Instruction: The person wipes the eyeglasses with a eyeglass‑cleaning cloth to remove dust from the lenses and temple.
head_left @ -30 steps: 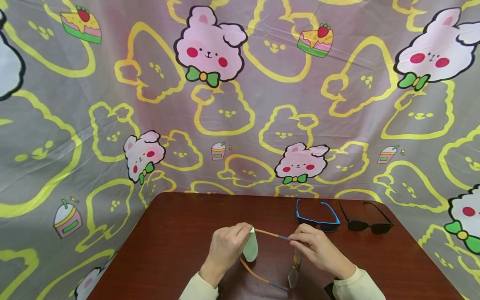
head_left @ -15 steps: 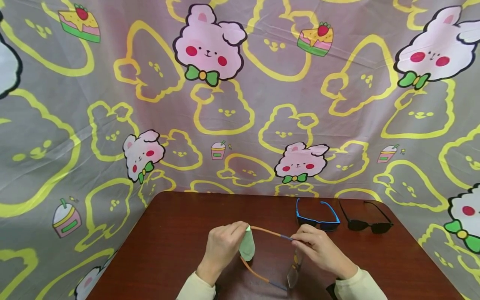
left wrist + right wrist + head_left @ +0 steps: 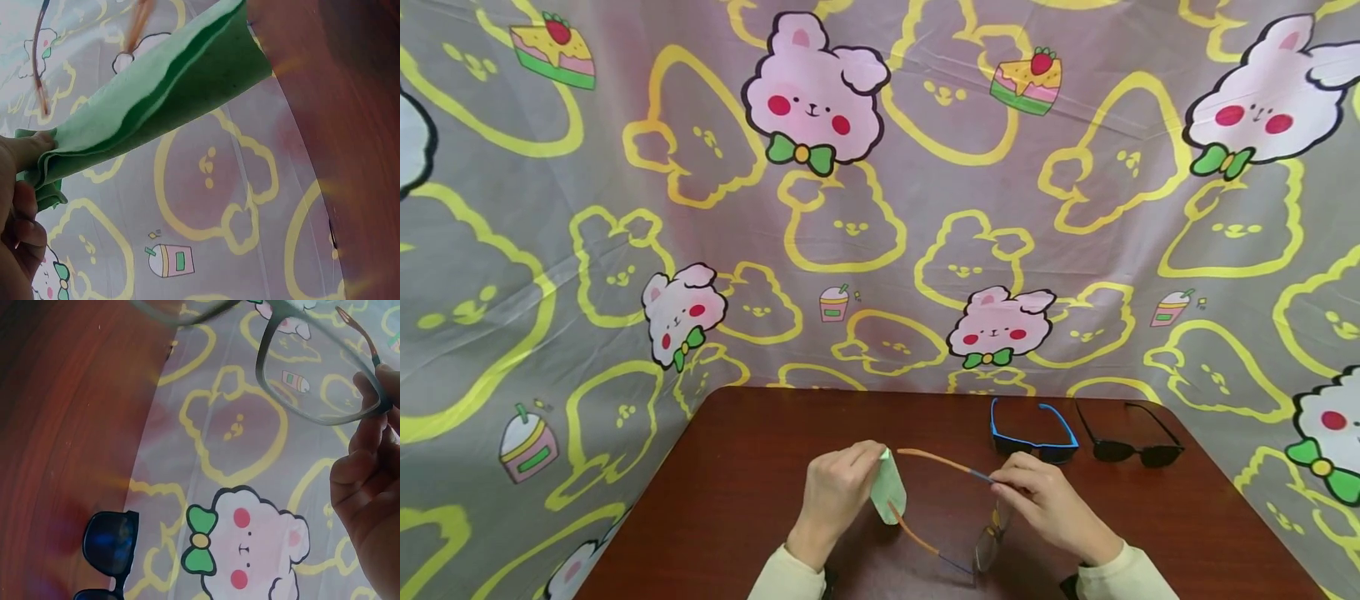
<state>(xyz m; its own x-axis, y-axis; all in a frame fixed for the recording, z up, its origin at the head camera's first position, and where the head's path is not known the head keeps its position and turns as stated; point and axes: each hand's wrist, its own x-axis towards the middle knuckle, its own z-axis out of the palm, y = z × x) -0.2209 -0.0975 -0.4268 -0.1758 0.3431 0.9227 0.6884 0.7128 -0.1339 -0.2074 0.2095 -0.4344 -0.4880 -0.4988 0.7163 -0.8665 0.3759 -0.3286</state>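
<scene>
My left hand [image 3: 841,493] pinches a folded light-green cloth [image 3: 889,490] that hangs down from the fingertips. In the left wrist view the cloth [image 3: 144,103] shows doubled over, its loose end stretching away from the thumb. My right hand [image 3: 1051,500] grips a pair of eyeglasses [image 3: 942,462] by the hinge end of one temple, holding them above the table. Their temples are orange-brown toward the tips and bluish near the hinges, and both point left toward the cloth. In the right wrist view the clear-lensed frame [image 3: 265,365] stands out beyond the fingers.
Blue-framed sunglasses [image 3: 1035,444] and black sunglasses [image 3: 1138,452] lie unfolded at the back right of the brown table [image 3: 760,467]. A cartoon-patterned curtain [image 3: 850,200] rises behind the table and along its sides.
My left hand has drawn left with the cloth, coming away from the upper temple's tip. The right hand with the eyeglasses has shifted slightly right.
</scene>
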